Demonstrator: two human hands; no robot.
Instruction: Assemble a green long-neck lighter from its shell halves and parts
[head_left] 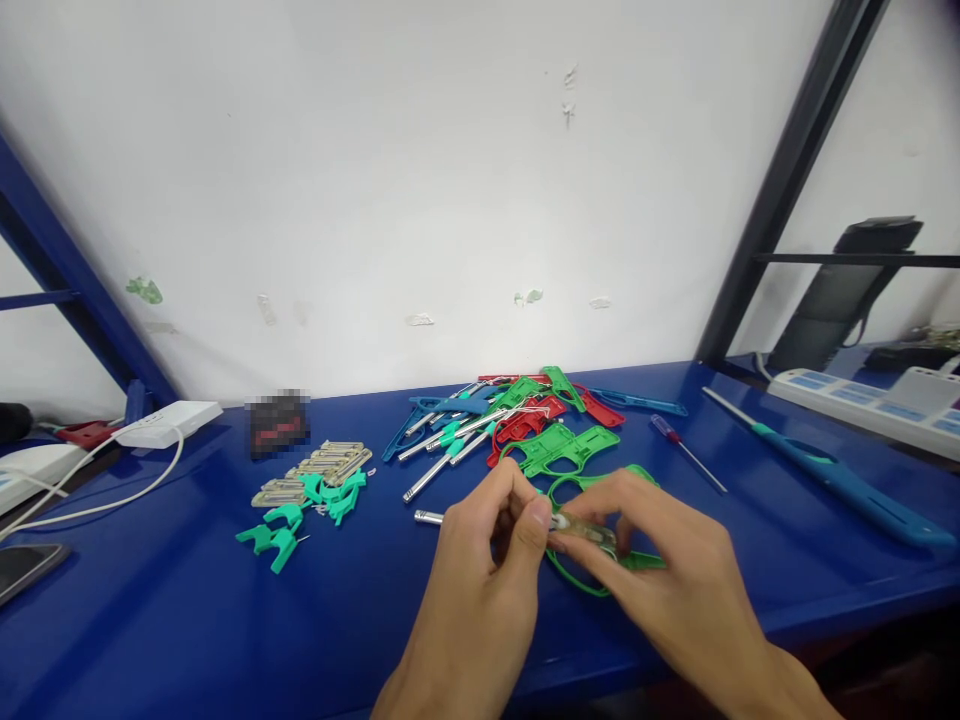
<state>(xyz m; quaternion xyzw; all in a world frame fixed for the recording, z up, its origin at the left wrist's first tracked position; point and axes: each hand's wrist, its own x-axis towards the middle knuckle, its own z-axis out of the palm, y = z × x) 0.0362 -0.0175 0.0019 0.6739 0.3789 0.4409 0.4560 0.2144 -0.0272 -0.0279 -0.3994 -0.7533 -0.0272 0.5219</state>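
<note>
Near the green casing [538,452], the left hand [484,575] apparently pinches a metal tube [429,517], the right hand [675,540] a clear piece [592,530]. Straight alignment helps.

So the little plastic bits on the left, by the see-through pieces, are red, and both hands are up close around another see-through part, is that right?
Nearly: the head view shows that the little plastic bits are bright green, not red. They do lie by the see-through pieces, and the left hand and right hand are close around another see-through part.
</note>
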